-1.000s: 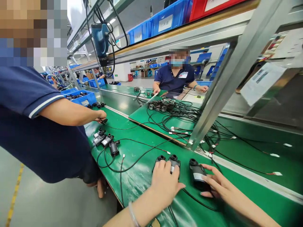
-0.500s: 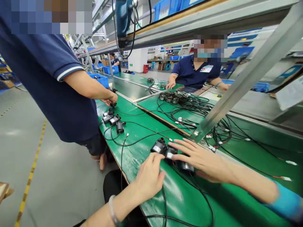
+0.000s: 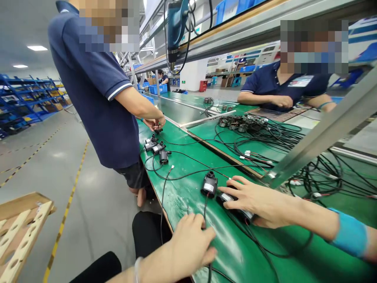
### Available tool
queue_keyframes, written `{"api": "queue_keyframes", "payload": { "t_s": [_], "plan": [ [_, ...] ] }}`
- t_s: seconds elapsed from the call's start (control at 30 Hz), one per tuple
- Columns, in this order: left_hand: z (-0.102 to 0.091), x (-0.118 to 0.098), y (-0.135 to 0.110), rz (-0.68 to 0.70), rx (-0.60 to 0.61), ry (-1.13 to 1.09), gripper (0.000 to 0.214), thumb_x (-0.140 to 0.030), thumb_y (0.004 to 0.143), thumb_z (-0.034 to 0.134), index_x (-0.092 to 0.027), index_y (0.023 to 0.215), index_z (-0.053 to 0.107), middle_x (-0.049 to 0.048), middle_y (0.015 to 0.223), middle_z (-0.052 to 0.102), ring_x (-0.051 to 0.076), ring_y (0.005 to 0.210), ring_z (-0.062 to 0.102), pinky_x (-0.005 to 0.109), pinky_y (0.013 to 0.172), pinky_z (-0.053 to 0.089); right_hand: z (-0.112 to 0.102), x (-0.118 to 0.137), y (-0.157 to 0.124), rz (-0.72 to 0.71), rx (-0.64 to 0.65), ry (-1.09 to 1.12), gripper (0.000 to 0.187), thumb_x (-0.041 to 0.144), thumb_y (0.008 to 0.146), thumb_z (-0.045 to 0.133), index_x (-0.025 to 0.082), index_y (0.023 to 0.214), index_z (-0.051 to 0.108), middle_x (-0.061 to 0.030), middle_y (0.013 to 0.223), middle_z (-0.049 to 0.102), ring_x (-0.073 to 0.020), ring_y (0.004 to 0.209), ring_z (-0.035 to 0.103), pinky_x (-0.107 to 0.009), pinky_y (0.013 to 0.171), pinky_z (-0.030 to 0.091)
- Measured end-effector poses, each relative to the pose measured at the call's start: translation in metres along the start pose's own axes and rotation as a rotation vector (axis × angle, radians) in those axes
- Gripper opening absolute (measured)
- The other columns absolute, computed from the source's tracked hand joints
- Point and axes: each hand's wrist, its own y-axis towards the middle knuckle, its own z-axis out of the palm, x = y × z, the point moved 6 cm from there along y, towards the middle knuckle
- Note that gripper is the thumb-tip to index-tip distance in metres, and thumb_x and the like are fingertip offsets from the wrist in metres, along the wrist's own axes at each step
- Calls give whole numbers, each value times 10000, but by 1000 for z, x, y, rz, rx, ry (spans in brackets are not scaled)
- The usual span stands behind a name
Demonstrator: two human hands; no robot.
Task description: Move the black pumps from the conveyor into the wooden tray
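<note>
My right hand (image 3: 256, 202) lies spread over two small black pump-like cylinders, its fingertips touching the nearer one (image 3: 226, 197). The other cylinder (image 3: 246, 215) is partly hidden beneath the palm. Just left of them a third black cylinder (image 3: 209, 184) with a white label and a top spout stands apart, touched by neither hand. From it a black cable (image 3: 205, 206) runs down and passes under my left hand (image 3: 193, 241). That hand hovers low over the green bench top (image 3: 235, 251), its fingers loosely bent and apart, with no grip on the cable visible.
A co-worker (image 3: 97, 98) stands at left, hands on a part near several black cylinders (image 3: 157, 147). Another person (image 3: 282, 88) sits across the bench. A cable heap (image 3: 253, 125), a slanted metal post (image 3: 324, 129) and a hanging power screwdriver (image 3: 176, 31) are around.
The view has turned left. My left hand has drawn back from the labelled cylinder towards me. That cylinder now stands apart from the other two, which my right hand still covers.
</note>
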Motion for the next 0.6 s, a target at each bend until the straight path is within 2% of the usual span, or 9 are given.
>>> {"api": "queue_keyframes", "payload": {
  "t_s": [0.07,0.13,0.23,0.3,0.37,0.43,0.5,0.57,0.6],
  "plan": [
    [-6,14,9,-102,84,127,150,-228,887,662,-165,1023,667,101,1005,630,260,887,655,392,789,587,2,0,0,10,-12,-15,684,105,502,724,271,1160,648,-131,1273,551,-376,1154,488,-600,1010,347],
    [-19,31,12,-186,105,215,141,-116,889,596,-154,1010,658,99,981,633,245,855,662,362,759,581,5,0,0,15,-23,-30,672,125,483,727,235,1141,644,-143,1197,555,-360,1107,493,-557,986,366],
    [-42,46,10,-252,-6,302,189,-67,917,519,-149,1029,647,120,1042,635,277,980,644,408,850,555,14,0,-1,45,-1,-30,681,152,460,705,178,1135,619,-143,1086,563,-316,994,521,-476,900,416],
    [-50,41,6,-220,-113,218,238,-76,918,536,-155,1125,626,129,1143,625,297,1075,614,452,922,529,18,2,-3,81,34,-49,656,183,471,698,161,1121,611,-133,1033,568,-289,912,530,-445,837,431],
    [-52,28,6,-128,-188,-40,470,-153,886,659,-173,1336,525,144,1323,573,311,1207,567,488,1020,494,11,8,-8,115,27,-101,621,209,499,709,157,1110,610,-149,1047,578,-303,921,540,-465,844,434],
    [-49,9,15,-19,-187,-390,1000,-288,757,840,-171,1552,244,198,1530,413,341,1387,446,525,1139,413,-18,15,-16,166,-73,-149,613,222,524,740,168,1122,615,-184,1151,580,-357,1042,538,-523,915,420],
    [-51,-17,34,79,-155,-671,1436,-385,586,946,-143,1597,-44,256,1632,204,371,1508,258,563,1212,307,-69,23,-28,232,-242,-162,626,238,522,785,200,1128,632,-180,1289,552,-409,1182,494,-592,1006,365],
    [-65,-52,56,175,-181,-844,1486,-464,536,951,-132,1598,-34,256,1631,212,370,1518,234,568,1219,287,-130,27,-45,331,-408,-132,588,316,555,798,230,1120,661,-126,1416,498,-422,1304,420,-629,1063,297],
    [-76,-72,65,230,-230,-921,1362,-514,562,926,-133,1590,118,232,1589,328,351,1482,324,537,1208,323,-158,24,-57,426,-495,-67,553,394,593,774,233,1112,674,-89,1473,456,-411,1359,371,-629,1067,281]
  ]
}}
